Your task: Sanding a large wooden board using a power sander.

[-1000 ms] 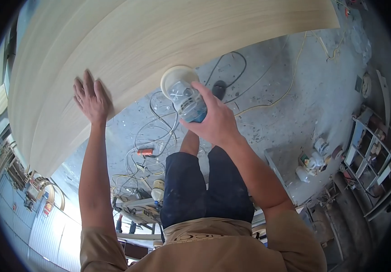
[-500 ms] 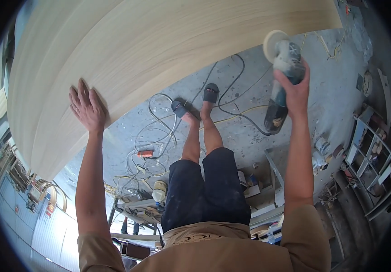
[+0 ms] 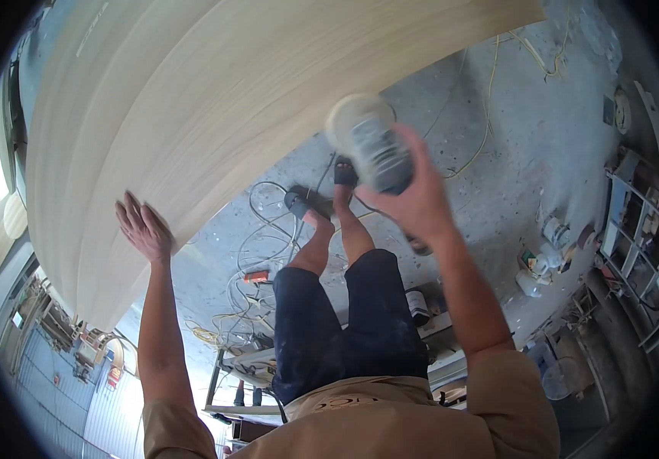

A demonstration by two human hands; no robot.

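A large pale wooden panel (image 3: 215,99) with curving grain fills the upper left and middle. On its near left part rests my left hand (image 3: 144,229), palm down, fingers stretched out and holding nothing. My right hand (image 3: 423,195) is wrapped round a hand-held sander or polisher (image 3: 379,153), grey and dark, blurred by motion. The tool's round cream pad (image 3: 345,118) overlaps the panel's near edge in the view; whether it touches the wood I cannot tell. Much of the tool's rear end is hidden behind my hand.
Looped cables (image 3: 264,200) lie on the grey concrete floor (image 3: 498,214) by my feet, with an orange object (image 3: 256,276) among them. A yellow cord (image 3: 488,115) runs across the floor at the right. A metal rack (image 3: 639,222) stands at the far right; several containers (image 3: 545,264) sit near it.
My right hand has swung the tool leftward and a little nearer, over to the panel's edge. In the view, my left hand and the panel sit slightly lower.
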